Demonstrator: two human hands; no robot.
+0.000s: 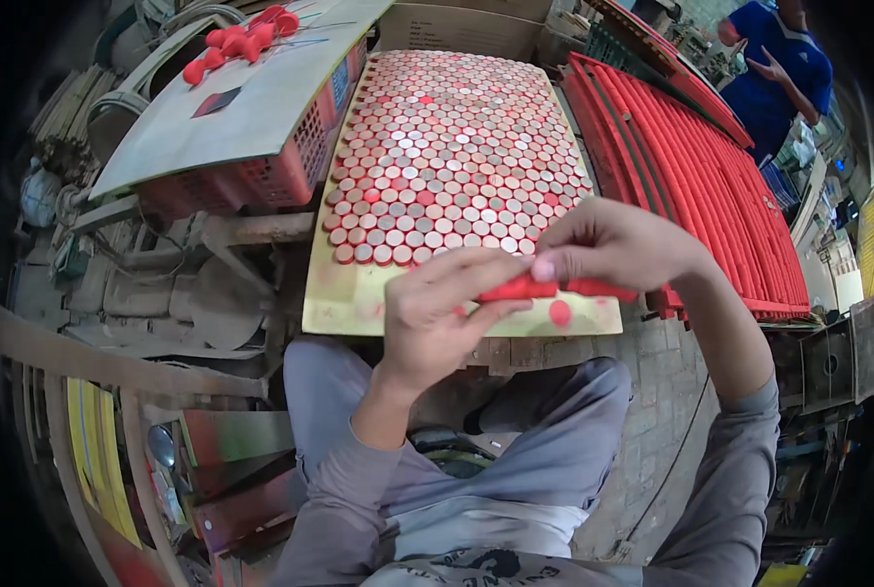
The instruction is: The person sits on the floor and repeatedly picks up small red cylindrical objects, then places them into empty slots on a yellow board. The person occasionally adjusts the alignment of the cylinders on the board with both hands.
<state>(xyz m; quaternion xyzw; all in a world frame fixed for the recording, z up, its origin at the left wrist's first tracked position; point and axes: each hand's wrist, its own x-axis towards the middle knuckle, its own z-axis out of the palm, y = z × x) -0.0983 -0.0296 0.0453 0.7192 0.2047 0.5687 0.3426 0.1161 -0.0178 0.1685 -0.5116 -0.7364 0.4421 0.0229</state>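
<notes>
My left hand (442,308) is closed round a red cylindrical piece (520,290) held level above the near edge of a pale yellow board (354,311). The fingers of my right hand (618,245) are pinched at the right end of that piece. Below the right fingers, a further red length (598,289) shows, in line with the first; I cannot tell whether the two are joined. Close rows of short red cylinders with pale round tops (456,157) stand on the board. Beside my hands, a flat red disc or spot (559,313) shows on the board.
On the left, a grey panel (202,147) lies over a red plastic crate (261,186) and bears several red knob-shaped pieces (246,44). Long red rods (711,196) lie stacked at the right. A person in blue (784,68) is at the far right. A cardboard box (466,29) stands behind the board.
</notes>
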